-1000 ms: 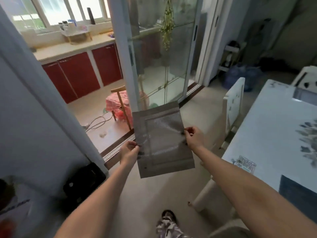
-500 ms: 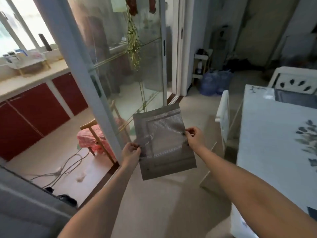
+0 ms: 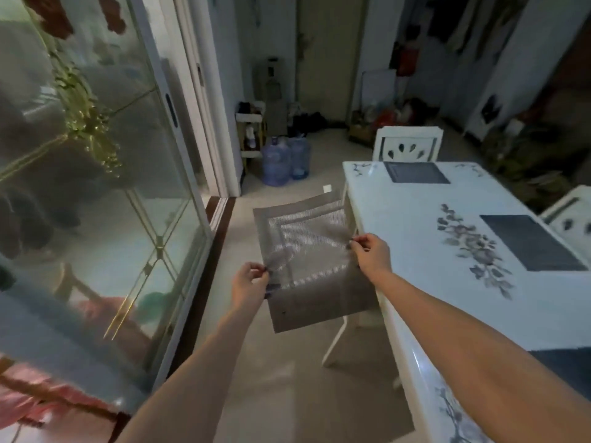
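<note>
I hold a grey woven placemat (image 3: 311, 263) flat in the air in front of me, beside the left edge of a white table (image 3: 415, 238). My left hand (image 3: 248, 284) pinches its left edge and my right hand (image 3: 371, 252) pinches its right edge. The mat is slightly see-through in its middle and hangs over the floor, its right side just overlapping the table edge.
Two dark placemats (image 3: 415, 172) (image 3: 532, 243) lie on the flower-printed table, and a third shows at the near right. White chairs (image 3: 407, 143) stand at the far end and right. A glass sliding door (image 3: 105, 174) is on my left. Water jugs (image 3: 284, 161) stand ahead.
My view has swung right, away from the kitchen doorway toward the table. The placemat, still pinched by both hands, has come over beside the table's left edge.
</note>
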The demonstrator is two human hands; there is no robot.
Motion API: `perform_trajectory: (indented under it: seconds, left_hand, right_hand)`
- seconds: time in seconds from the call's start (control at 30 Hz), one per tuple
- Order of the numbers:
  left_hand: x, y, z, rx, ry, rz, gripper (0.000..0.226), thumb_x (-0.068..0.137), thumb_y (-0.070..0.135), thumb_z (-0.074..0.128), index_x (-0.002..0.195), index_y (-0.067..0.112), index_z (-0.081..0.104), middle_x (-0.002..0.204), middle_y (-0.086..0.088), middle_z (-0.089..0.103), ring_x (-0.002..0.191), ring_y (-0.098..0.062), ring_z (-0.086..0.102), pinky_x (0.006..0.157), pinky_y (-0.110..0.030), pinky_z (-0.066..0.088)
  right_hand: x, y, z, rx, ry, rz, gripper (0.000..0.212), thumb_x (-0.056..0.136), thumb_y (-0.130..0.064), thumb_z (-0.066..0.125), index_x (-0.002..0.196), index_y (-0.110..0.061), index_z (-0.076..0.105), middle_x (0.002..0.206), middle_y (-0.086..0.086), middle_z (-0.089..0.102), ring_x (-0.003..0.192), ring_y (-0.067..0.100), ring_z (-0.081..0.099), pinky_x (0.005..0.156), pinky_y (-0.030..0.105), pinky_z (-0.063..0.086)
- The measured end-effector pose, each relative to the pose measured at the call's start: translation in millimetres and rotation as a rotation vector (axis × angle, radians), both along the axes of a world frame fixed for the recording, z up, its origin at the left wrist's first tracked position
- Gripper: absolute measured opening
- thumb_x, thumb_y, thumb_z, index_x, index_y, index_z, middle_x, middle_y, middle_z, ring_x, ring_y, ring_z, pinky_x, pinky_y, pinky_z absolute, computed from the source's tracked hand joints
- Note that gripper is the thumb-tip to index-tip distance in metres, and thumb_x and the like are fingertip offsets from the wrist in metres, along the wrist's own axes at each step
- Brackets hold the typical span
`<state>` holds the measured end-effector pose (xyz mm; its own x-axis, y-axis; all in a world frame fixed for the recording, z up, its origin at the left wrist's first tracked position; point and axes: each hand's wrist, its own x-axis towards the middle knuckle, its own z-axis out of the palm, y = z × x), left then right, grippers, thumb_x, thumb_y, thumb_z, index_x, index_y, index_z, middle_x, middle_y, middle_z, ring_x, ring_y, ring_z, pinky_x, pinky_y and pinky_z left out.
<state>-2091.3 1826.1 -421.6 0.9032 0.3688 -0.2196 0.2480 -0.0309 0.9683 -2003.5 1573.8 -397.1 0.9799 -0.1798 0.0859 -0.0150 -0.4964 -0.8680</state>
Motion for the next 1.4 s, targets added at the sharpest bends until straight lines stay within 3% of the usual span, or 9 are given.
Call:
perform_trajectory:
  seconds: [0.17,0.27,0.5,0.67,0.83,1.0,1.07,1.23,1.4]
  left_hand:
    - [88,-17,12,-0.032,-0.048,-0.157,0.022,0.091,0.001,0.055,0.079,0.018,0.05,0.086,-0.013,0.062,0.045,-0.007,0.064,0.038,-0.02,0.048]
    - [121,-35,13,-0.102,-0.037,-0.241,0.021,0.092,0.001,0.053,0.081,0.018,0.048,0.089,-0.011,0.062,0.045,-0.01,0.065,0.038,-0.02,0.046]
    - [168,-86,2,-0.142,-0.015,-0.393,0.022,0.09,0.002,0.056,0.078,0.019,0.049,0.084,-0.007,0.064,0.051,-0.017,0.067,0.043,-0.025,0.048]
    - [217,-133,-5,-0.098,-0.014,-0.464,0.023,0.086,0.005,0.06,0.078,0.027,0.055,0.1,-0.015,0.066,0.082,-0.041,0.068,0.05,-0.037,0.054]
    - [263,-197,-15,-0.036,0.027,-0.482,0.01,0.087,0.004,0.059,0.088,0.013,0.056,0.09,-0.005,0.061,0.076,-0.019,0.063,0.048,-0.036,0.058]
    - [302,-254,-40,-0.014,0.149,-0.453,0.025,0.087,-0.001,0.059,0.074,0.018,0.049,0.075,-0.002,0.056,0.068,-0.02,0.057,0.036,-0.02,0.049]
    - [310,-267,-53,0.009,0.209,-0.436,0.026,0.087,-0.001,0.06,0.073,0.017,0.048,0.073,-0.003,0.055,0.063,-0.015,0.055,0.035,-0.014,0.045]
    - [349,-307,-98,0.039,0.38,-0.375,0.016,0.085,0.003,0.064,0.083,0.014,0.053,0.082,-0.006,0.062,0.064,-0.013,0.059,0.036,-0.025,0.051]
    - [356,-330,-137,0.038,0.469,-0.342,0.019,0.087,-0.001,0.06,0.081,0.015,0.051,0.085,-0.01,0.059,0.074,-0.026,0.06,0.049,-0.038,0.058]
  right_hand:
    - [38,-25,20,-0.002,-0.035,-0.221,0.011,0.091,-0.016,0.063,0.099,-0.008,0.067,0.094,0.003,0.066,0.086,0.016,0.061,0.082,0.026,0.049]
    - [49,-45,25,-0.001,-0.047,-0.312,0.005,0.09,-0.017,0.063,0.094,-0.014,0.065,0.093,0.002,0.068,0.086,0.018,0.064,0.081,0.031,0.053]
    - [71,-95,22,-0.013,-0.034,-0.466,0.011,0.09,-0.018,0.062,0.1,-0.015,0.067,0.093,-0.002,0.067,0.086,0.015,0.063,0.077,0.025,0.048]
    - [109,-142,10,-0.002,-0.027,-0.549,0.01,0.089,-0.015,0.062,0.098,-0.017,0.068,0.092,-0.005,0.067,0.087,0.015,0.063,0.079,0.025,0.046]
    - [162,-201,-5,-0.023,0.021,-0.561,0.01,0.09,-0.013,0.061,0.098,-0.013,0.067,0.093,-0.001,0.066,0.084,0.015,0.061,0.076,0.022,0.041]
    - [203,-249,-32,-0.075,0.081,-0.527,0.009,0.09,-0.01,0.061,0.097,-0.01,0.067,0.089,-0.002,0.063,0.085,0.014,0.058,0.071,0.015,0.036]
    - [213,-263,-51,-0.061,0.098,-0.518,0.008,0.09,-0.01,0.062,0.095,-0.013,0.067,0.086,-0.003,0.063,0.087,0.016,0.061,0.076,0.02,0.041]
    - [256,-310,-116,-0.031,0.225,-0.479,0.006,0.088,-0.015,0.064,0.087,-0.021,0.065,0.083,-0.002,0.068,0.082,0.02,0.066,0.078,0.034,0.053]
    - [275,-332,-164,-0.002,0.319,-0.473,0.004,0.086,-0.014,0.065,0.087,-0.019,0.066,0.086,0.004,0.07,0.084,0.025,0.066,0.082,0.04,0.054]
